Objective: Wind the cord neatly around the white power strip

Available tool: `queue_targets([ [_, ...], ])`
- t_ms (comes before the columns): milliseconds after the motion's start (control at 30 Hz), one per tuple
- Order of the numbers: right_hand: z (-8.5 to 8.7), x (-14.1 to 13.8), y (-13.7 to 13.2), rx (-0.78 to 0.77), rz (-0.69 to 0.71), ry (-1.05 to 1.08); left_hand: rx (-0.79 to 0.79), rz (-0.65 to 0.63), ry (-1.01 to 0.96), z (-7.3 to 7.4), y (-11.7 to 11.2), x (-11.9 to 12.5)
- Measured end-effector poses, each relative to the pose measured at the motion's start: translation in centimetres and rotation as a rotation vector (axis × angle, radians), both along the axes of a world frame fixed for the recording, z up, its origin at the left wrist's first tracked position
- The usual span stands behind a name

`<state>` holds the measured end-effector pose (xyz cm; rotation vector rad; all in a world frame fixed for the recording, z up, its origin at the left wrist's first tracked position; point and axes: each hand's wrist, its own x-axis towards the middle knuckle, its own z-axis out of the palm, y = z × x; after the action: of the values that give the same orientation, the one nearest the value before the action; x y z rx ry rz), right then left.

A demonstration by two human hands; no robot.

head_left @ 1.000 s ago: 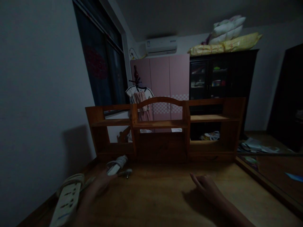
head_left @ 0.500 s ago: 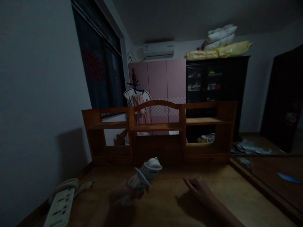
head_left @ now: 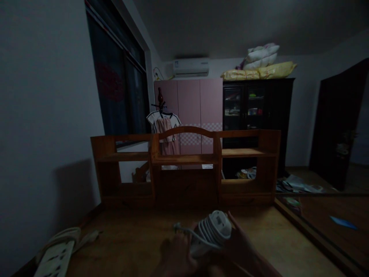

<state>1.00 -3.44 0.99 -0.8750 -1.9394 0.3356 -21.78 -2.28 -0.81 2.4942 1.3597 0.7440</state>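
A white corded device (head_left: 220,225) is tilted upward between my hands, above the wooden desktop, with a grey-white cord (head_left: 206,231) wound round it in several coils. Its rounded end bears a small dark label; the lower part is hidden, so its exact kind cannot be told. What looks like the cord's plug (head_left: 177,227) sticks out to the left. My left hand (head_left: 178,252) is closed at the lower left of the coils. On the other side, my right hand (head_left: 238,238) grips the device, one finger stretched along its end.
A white power strip (head_left: 54,257) with its looped cord lies at the left by the wall. Across the desktop's (head_left: 127,238) back stands a wooden shelf unit (head_left: 187,158). A raised wooden edge (head_left: 305,234) runs along the right.
The device has moved right and turned its end more toward me. My right hand has come from apart on the right to hold it. The view has shifted slightly.
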Motion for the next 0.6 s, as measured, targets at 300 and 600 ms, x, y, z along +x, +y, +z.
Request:
queue_targets([
  [300, 0.0, 0.9, -0.7, -0.404, -0.079, 0.360, 0.119, -0.126, 0.055, 0.7, -0.8, 0.0],
  [600, 0.9, -1.3, -2.4, 0.208, -0.141, -0.436, 0.117, -0.043, 0.178, -0.1, 0.3, -0.1],
])
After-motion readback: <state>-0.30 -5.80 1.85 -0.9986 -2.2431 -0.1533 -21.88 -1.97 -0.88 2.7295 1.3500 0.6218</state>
